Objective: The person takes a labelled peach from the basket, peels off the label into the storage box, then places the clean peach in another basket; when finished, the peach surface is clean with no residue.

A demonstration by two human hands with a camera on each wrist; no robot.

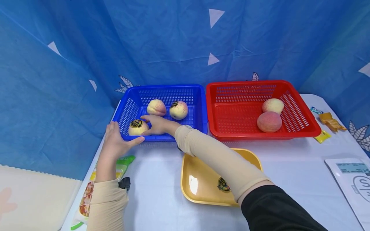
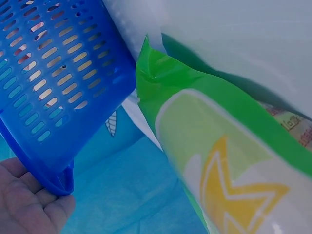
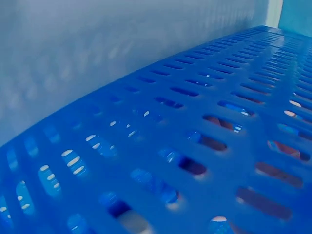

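Note:
In the head view my right hand [image 1: 157, 125] reaches into the blue basket [image 1: 200, 106]. Its thumb and fingers curve round the right side of a pale peach [image 1: 138, 128] with a black round sticker, in the front left corner. My left hand [image 1: 117, 141] rests against that corner from outside, thumb stretched along the front rim. The left wrist view shows the left hand [image 2: 31, 202] at the basket's rim [image 2: 51, 183]. Behind the held peach lie two more peaches, a blushed one [image 1: 156, 107] and a stickered one [image 1: 179, 110]. Through the right wrist camera only the slotted basket wall [image 3: 161, 131] fills the foreground.
A red basket [image 1: 231, 134] with two peaches [image 1: 269, 122] adjoins on the right. The yellow tray [image 1: 199, 197] sits below my right forearm. A green-and-white bag [image 1: 86, 199] lies by my left forearm. Small wrappers [image 1: 332, 122] and a white scale [image 1: 347, 183] are at right.

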